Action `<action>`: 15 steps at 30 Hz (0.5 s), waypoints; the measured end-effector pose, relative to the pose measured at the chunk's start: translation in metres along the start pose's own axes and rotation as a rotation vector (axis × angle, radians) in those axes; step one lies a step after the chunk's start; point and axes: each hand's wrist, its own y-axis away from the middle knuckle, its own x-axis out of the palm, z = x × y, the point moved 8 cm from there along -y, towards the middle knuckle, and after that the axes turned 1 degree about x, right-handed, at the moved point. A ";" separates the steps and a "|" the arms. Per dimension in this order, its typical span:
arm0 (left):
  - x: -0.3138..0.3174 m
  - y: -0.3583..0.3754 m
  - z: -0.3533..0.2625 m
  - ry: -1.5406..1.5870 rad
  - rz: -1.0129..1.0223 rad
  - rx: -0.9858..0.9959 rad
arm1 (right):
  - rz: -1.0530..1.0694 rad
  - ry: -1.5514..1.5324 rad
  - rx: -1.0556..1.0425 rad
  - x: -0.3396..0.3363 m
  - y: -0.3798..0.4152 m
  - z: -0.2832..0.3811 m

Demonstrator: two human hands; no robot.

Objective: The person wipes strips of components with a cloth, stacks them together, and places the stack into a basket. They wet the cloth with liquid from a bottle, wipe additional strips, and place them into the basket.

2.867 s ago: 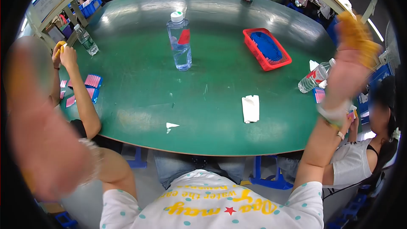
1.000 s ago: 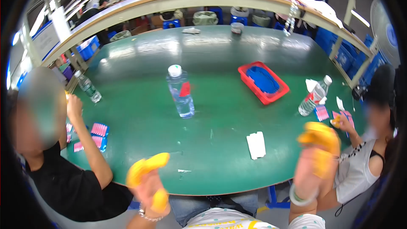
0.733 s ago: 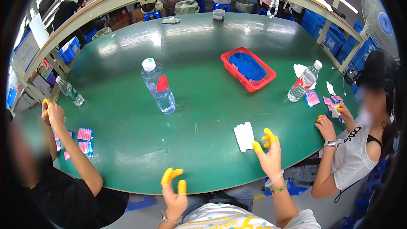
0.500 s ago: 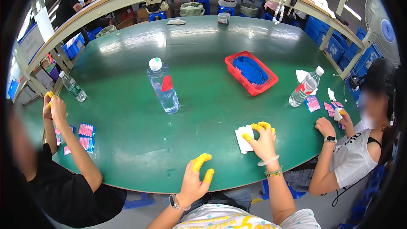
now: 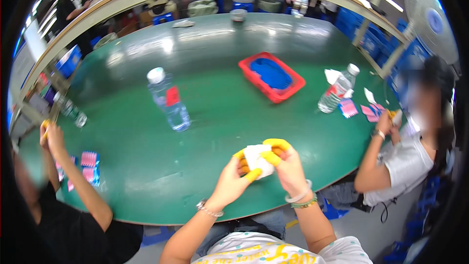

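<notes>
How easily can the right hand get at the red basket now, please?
Probably not easily: the right hand and the left hand both hold the white packet, and the red basket sits further across the green table. Nothing stands between.

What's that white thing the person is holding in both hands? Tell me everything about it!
The small white packet looks like folded paper or thin plastic, flat and soft, blurred here. It is lifted just above the green oval table, near its front edge. The left hand and the right hand both pinch it, with yellow rubber finger covers on the fingertips. No print can be made out.
</notes>
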 end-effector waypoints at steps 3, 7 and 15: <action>0.009 0.005 -0.005 0.043 0.018 0.001 | -0.072 -0.051 0.073 -0.020 0.001 -0.010; 0.010 0.019 -0.008 -0.349 0.031 0.051 | -0.182 -0.140 0.156 -0.039 0.012 -0.033; -0.032 0.092 -0.032 -1.335 -0.280 0.441 | -0.293 1.227 -0.392 -0.055 0.016 -0.029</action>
